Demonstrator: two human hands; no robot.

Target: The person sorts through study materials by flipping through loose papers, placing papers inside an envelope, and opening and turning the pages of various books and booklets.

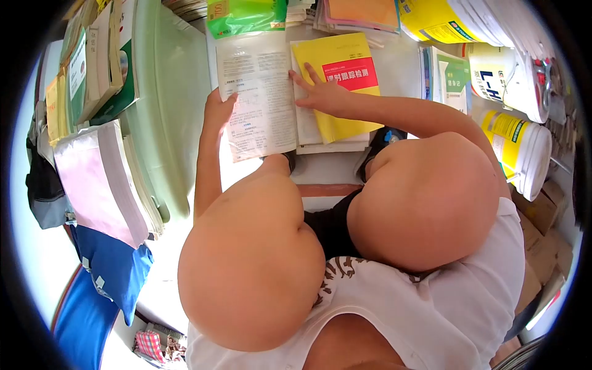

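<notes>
My left hand (221, 111) grips a printed paper sheet (262, 98) by its left edge. The thumb shows on the front of the sheet, and the other fingers are mostly hidden. Spread fingers of my right hand (322, 95) lie over a yellow workbook (351, 117) with a red title panel, some reaching to the right edge of the sheet. Under the workbook is a stack of white-paged books or papers (333, 148). A green plastic packet (246, 15) lies just beyond the sheet's top.
Left of me stands a pale green plastic bin (163, 111), with books (98, 61) and a pink-covered paper stack (92, 179) beside it. White-and-yellow buckets (518, 145) line the right, near upright booklets (450, 80). My bent knees rise close below both hands.
</notes>
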